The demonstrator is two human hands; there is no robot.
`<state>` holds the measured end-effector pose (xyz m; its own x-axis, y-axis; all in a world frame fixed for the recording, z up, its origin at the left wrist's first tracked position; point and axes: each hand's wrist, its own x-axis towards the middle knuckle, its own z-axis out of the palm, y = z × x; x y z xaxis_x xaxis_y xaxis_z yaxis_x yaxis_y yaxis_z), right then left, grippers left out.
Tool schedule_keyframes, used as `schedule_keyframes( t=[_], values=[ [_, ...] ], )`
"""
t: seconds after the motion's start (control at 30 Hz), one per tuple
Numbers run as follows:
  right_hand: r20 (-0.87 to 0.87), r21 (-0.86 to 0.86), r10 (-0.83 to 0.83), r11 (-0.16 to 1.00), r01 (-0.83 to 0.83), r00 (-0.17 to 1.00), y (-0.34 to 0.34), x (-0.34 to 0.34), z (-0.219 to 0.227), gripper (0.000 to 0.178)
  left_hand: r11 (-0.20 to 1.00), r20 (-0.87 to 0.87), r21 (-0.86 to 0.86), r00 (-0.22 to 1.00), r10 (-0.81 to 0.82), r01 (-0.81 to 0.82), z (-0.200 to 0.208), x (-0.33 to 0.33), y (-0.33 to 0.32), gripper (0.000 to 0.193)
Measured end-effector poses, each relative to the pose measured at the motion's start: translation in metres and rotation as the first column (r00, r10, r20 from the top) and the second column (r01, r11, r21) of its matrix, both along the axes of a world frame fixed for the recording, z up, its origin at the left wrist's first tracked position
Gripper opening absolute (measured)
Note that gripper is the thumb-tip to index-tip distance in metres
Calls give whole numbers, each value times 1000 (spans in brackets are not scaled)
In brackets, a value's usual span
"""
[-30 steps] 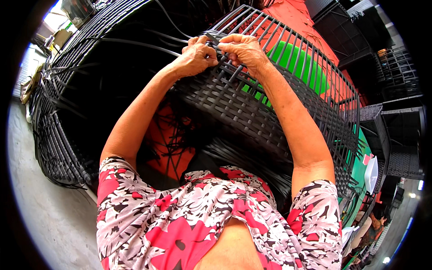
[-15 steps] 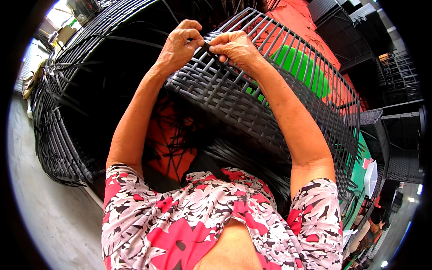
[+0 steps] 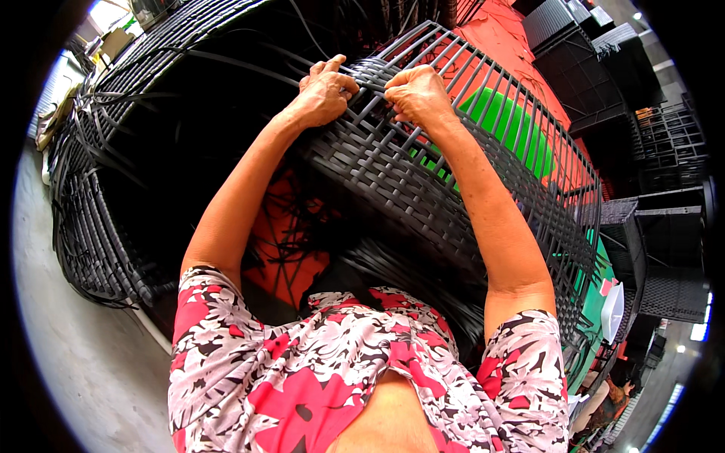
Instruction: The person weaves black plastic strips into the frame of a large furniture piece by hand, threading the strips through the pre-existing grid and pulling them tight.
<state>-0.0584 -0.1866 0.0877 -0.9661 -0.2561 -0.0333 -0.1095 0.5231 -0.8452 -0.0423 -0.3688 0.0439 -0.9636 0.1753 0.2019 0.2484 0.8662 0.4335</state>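
A dark grey woven wicker panel (image 3: 411,180) lies tilted before me, its near part tightly woven and its far part bare parallel bars (image 3: 491,75). At its upper left end my right hand (image 3: 419,98) pinches a flat dark weaving strip (image 3: 371,85) between thumb and fingers. My left hand (image 3: 326,94) is curled at the panel's corner, with the strip at its fingertips. The hands are a short way apart, the strip passing between them across the bars. Part of the grip of each hand is hidden behind its knuckles.
Left of me stands a large dark woven piece (image 3: 98,234) with loose strip ends. Red sheeting (image 3: 521,49) and a green patch (image 3: 521,140) show beyond the bars. Dark woven furniture (image 3: 668,249) stands at the right, near a white object (image 3: 612,313).
Both hands have moved slightly right and down in the picture and drawn farther apart. The left fingers have shifted from a raised pinch to a lower curl at the corner.
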Motion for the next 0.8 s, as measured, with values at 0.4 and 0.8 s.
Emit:
schedule_keyframes(
  t=[0.4,0.8],
  values=[
    [-275,550,238,834,-50,931,-22,-18,-3,18,987,220,122,966,-132,107,4,-19,-10,31],
    [190,25,190,980,-198,963,-9,-22,-2,13,876,172,461,954,-247,143,-5,-23,-18,11]
  ],
)
